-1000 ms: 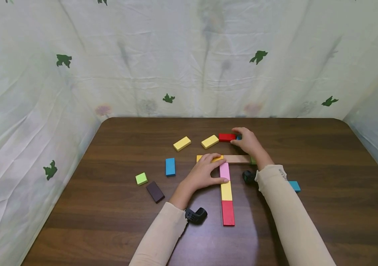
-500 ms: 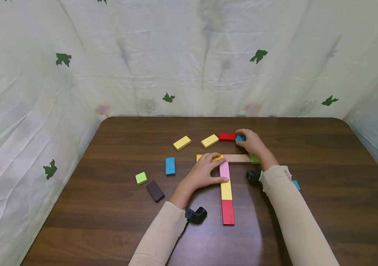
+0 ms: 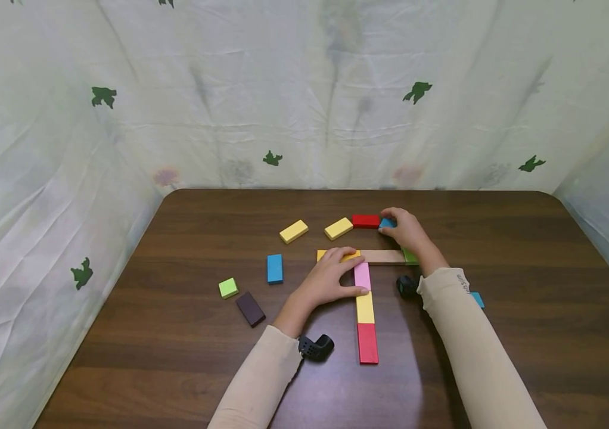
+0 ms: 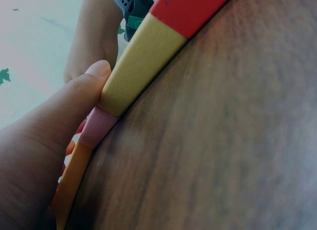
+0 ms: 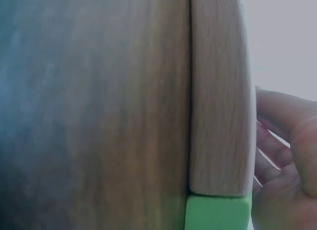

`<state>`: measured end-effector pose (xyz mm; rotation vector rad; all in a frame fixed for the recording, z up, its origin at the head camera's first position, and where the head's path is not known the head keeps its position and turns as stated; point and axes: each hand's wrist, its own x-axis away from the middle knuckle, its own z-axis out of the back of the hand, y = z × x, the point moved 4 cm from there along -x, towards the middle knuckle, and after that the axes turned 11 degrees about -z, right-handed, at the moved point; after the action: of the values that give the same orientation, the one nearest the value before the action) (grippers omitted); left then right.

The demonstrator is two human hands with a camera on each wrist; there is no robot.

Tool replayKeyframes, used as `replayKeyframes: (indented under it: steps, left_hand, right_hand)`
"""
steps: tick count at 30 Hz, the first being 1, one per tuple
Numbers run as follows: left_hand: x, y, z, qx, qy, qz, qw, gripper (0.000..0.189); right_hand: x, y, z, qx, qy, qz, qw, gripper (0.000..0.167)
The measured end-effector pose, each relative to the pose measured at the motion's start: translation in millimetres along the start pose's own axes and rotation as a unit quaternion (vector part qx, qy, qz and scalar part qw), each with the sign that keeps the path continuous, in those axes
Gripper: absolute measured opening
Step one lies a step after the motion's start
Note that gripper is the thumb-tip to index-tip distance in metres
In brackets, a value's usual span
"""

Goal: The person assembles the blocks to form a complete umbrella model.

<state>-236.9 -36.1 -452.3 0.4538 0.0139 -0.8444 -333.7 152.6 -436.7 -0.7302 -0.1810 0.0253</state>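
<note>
My left hand (image 3: 328, 279) spreads over the block row. Its fingers rest on the orange block (image 3: 321, 255), and in the left wrist view the thumb touches the yellow block (image 4: 141, 67) beside the pink block (image 4: 98, 125). A red block (image 3: 367, 344) ends this row toward me. At the back, my right hand (image 3: 408, 231) pinches a blue block (image 3: 387, 223) between thumb and fingers, right at the end of a red block (image 3: 365, 221). The right wrist view shows a plain wooden block (image 5: 220, 91) against a green block (image 5: 218, 212); the blue block is hidden there.
Two loose yellow blocks (image 3: 294, 231) lie toward the back. To the left are a blue block (image 3: 275, 269), a small lime block (image 3: 227, 288) and a dark block (image 3: 251, 309). Another blue block (image 3: 477, 299) shows past the right sleeve. A cloth (image 3: 304, 89) hangs behind the table (image 3: 138, 357).
Over the first half second my right hand shifted slightly right, off the red block's end, and more of the blue and green blocks came into view. My left hand has stayed in place.
</note>
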Motion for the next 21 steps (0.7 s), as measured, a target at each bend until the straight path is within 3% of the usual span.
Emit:
replayKeyframes:
  steps: [21]
  left_hand:
    - [-0.4, 0.6, 0.0, 0.000, -0.007, 0.002, 1.0000, 0.072]
  right_hand:
    - [-3.3, -2.3, -6.3, 0.012, 0.012, -0.001, 0.9999, 0.039]
